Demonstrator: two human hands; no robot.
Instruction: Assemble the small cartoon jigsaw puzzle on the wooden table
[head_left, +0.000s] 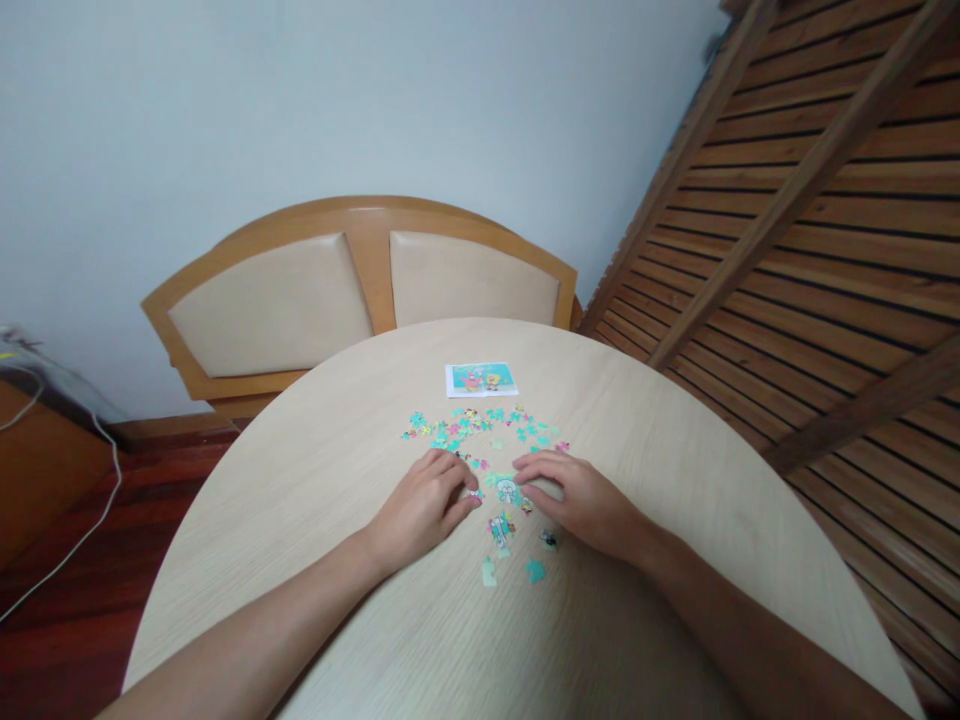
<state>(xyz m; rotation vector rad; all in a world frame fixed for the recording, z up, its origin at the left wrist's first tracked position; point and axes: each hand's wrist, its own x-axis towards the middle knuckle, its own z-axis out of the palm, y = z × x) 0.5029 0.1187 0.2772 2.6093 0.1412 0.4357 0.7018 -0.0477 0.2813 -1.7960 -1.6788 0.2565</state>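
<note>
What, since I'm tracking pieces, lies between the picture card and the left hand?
Scattered puzzle pieces, many teal, lie between the picture card and the left hand, as the head view shows.

You get soft, moderate light from a source you cannot place, fairly even over the pale wall (375, 100). Your bench (360, 440) darkens toward the near right in a diffuse shadow. A faint gleam touches the chair back (367, 245). Puzzle pieces (508, 490) look soft; wide-angle distortion stretches the right-hand slatted wood (799, 195).
</note>
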